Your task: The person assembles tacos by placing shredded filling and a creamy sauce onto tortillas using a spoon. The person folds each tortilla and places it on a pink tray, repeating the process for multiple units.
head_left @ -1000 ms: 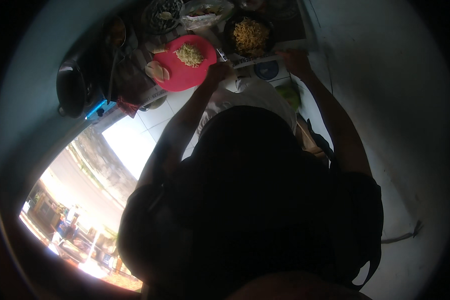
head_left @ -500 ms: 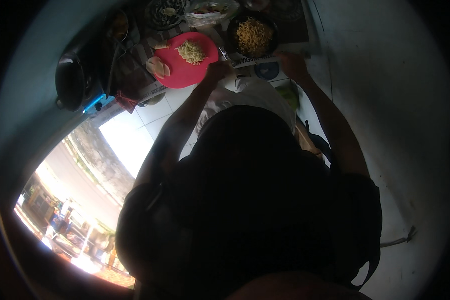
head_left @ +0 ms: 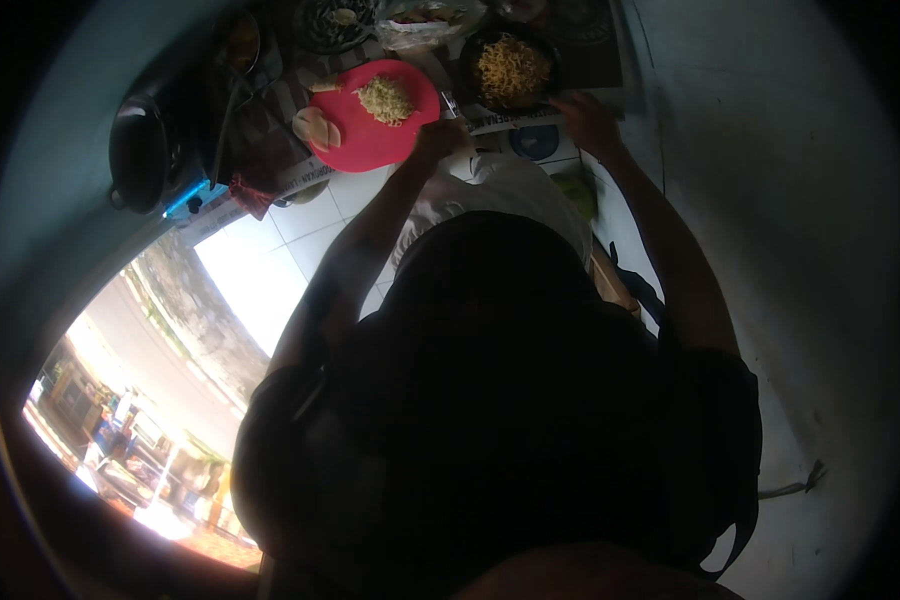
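A pink round cutting board (head_left: 355, 140) lies on the table, bearing a heap of pale shredded food (head_left: 384, 100) and several pale slices (head_left: 315, 129). At its lower right edge my left hand (head_left: 437, 142) is closed; a pale patch shows beside the fingers, but what they hold is hidden. To the right stands a dark bowl (head_left: 470, 84) of yellow-brown noodles (head_left: 511, 70). My right hand (head_left: 587, 120) is at the bowl's lower right, fingers stretched toward its rim. Shadow hides whether they touch it.
At the left, a black pan (head_left: 138, 160) sits on a stove with a blue-lit edge (head_left: 187, 198). Behind the board are a clear plastic bag (head_left: 425, 22) and a dark plate (head_left: 332, 22). A blue round item (head_left: 534, 142) lies below the table edge. A wall (head_left: 770, 200) rises at right.
My right hand has shifted slightly right and its fingers now reach more toward the bowl. The left hand stays closed by the board, almost unmoved.
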Tool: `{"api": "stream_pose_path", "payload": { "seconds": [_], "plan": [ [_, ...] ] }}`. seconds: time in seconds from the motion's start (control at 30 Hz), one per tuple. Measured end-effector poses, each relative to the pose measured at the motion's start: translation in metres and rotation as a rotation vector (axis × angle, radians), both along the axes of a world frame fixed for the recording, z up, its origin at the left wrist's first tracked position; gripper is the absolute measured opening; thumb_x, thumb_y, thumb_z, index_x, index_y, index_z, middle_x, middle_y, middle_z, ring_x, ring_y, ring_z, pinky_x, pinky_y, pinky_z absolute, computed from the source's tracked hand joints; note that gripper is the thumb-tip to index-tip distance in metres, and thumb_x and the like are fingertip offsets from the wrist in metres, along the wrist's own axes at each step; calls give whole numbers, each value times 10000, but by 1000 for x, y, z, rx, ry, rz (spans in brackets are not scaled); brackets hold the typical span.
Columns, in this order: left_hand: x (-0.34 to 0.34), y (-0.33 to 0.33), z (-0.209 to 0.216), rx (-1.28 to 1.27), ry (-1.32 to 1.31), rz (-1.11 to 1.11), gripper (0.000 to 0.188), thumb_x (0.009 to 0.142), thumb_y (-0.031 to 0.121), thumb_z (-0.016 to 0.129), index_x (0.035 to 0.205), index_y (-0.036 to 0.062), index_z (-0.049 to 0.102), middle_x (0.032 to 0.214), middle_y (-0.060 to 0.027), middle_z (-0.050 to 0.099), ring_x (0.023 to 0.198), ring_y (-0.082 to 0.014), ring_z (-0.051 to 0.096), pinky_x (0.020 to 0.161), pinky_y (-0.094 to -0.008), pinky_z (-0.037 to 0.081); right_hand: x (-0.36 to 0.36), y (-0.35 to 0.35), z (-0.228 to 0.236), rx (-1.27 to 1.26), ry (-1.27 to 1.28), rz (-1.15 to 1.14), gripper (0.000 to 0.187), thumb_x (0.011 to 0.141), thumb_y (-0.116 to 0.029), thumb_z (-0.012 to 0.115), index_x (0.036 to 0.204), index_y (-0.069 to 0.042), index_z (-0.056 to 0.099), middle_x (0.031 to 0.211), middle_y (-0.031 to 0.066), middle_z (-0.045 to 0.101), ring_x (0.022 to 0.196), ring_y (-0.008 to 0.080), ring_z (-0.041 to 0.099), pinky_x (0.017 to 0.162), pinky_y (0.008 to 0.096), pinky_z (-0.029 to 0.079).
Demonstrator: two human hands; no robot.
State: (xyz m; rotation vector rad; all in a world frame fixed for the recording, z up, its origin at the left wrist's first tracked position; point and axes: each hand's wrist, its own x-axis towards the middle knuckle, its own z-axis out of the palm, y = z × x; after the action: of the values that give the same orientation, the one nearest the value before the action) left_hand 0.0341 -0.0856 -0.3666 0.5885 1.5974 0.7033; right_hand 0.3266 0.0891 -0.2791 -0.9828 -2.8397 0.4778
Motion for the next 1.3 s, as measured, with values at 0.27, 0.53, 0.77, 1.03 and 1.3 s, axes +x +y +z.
{"api": "stream_pose_path", "payload": {
  "seconds": [0.27, 0.53, 0.77, 1.03, 1.3],
  "plan": [
    [4, -5, 0, -27, -159, 187, 105, 844, 186, 575, 883, 104, 628, 742, -43, 609, 670, -155, 621, 607, -309, 492, 5, 5, 8, -80, -82, -80, 424, 788, -128, 577, 1196, -235, 620, 1056, 109, 596, 992, 298, 588, 842, 409, 502],
    [-9, 1, -8, 418, 754, -708, 146, 880, 226, 547, 884, 99, 621, 729, -30, 604, 623, -147, 595, 560, -311, 459, -7, -1, -6, -95, -141, -64, 412, 838, -138, 568, 1231, -252, 607, 1118, 156, 589, 1046, 323, 578, 903, 420, 479],
    [-3, -1, 10, 55, -220, 189, 230, 923, 306, 540, 939, 97, 635, 781, 27, 605, 658, -81, 565, 554, -257, 439, -1, 7, -3, -24, -61, -57, 418, 763, -122, 596, 1163, -234, 643, 1052, 107, 604, 996, 306, 596, 843, 414, 505],
    [-8, 11, 26, 352, 589, -481, 157, 885, 234, 567, 948, 101, 623, 773, -2, 616, 676, -117, 604, 567, -294, 481, -11, 3, -9, -30, -140, -49, 380, 811, -105, 582, 1163, -226, 656, 1066, 105, 616, 986, 280, 604, 833, 383, 506],
    [-10, 6, -5, 231, 130, -140, 161, 858, 201, 578, 967, 90, 618, 752, -15, 616, 658, -110, 617, 573, -291, 502, -7, 19, -19, -106, 3, -21, 348, 775, -133, 564, 1106, -167, 664, 991, 124, 633, 958, 307, 608, 803, 438, 508]
  ]
}}
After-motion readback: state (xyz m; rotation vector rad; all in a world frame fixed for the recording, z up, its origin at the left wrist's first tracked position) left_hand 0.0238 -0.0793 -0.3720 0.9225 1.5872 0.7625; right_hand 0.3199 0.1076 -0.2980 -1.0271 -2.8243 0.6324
